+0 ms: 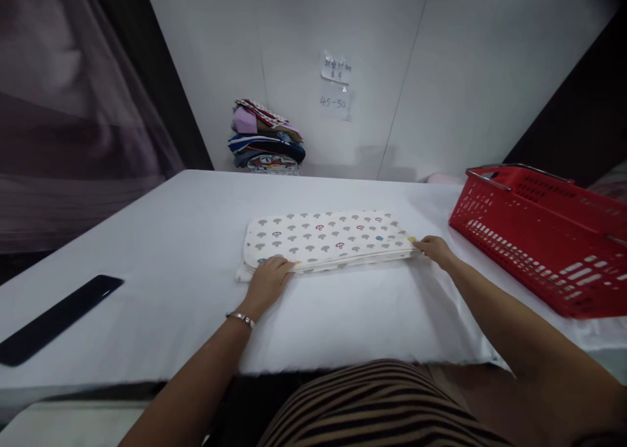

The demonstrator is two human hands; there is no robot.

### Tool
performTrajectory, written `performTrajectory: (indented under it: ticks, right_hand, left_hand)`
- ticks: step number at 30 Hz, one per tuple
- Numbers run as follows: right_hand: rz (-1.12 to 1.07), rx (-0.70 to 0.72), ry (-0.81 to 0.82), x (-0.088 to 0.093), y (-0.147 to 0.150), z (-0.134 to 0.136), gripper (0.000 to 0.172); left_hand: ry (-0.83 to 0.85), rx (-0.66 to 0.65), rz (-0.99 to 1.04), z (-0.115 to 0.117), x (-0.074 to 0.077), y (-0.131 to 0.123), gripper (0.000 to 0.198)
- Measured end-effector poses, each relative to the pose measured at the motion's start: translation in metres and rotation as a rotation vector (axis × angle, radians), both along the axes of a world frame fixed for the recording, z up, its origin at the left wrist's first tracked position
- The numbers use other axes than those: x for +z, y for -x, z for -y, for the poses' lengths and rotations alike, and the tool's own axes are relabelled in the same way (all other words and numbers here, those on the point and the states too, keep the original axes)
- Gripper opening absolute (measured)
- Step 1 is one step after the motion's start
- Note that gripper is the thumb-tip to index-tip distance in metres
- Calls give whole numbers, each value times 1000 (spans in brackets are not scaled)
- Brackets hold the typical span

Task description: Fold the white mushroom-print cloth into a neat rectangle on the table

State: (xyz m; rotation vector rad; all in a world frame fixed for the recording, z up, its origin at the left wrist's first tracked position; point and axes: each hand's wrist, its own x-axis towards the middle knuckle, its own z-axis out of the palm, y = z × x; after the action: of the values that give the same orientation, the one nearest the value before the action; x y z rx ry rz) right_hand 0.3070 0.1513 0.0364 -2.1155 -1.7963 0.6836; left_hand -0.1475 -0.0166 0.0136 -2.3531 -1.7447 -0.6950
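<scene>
A folded white cloth [328,238] printed with grey, red, blue and yellow mushroom-like shapes lies flat in several layers on the table. At its near left edge, my left hand [269,277] has its fingers closed on the layers, and a silver bracelet circles that wrist. My right hand [435,248] pinches the near right corner of the same cloth. Both hands hold the front edge, and the fingertips under the layers are hidden.
A red plastic basket [533,238] with metal handles stands at the right. On the left lies a long dark flat board [59,316]. Stacked folded clothes [267,136] sit past the far edge, near a wall with paper notes [336,84]. White fabric covers the table [161,238].
</scene>
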Motion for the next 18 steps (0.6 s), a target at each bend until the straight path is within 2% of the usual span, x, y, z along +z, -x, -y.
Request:
performTrajectory:
  ticks: [5,8,11,13,15,18]
  right_hand:
    - [93,6,39,0,-2,5,27]
    - [206,69,-178,8,12,14,18]
    - [185,350,-421,16,45,26,20]
    - [79,597,-411,17,72,34,23]
    - [31,786,-390,16,97,39,25]
    - [60,935,-379,12,122,40,30]
  left_hand:
    - [34,10,40,3,3,0,23]
    - [76,41,87,3,12,-5,24]
    - [115,29,130,-5,24,-22,25]
    - [137,-8,140,-14,29,-39,25]
    - [157,-32,135,-24,31,-56,22]
    - [201,-42,109,-37,29,-75,20]
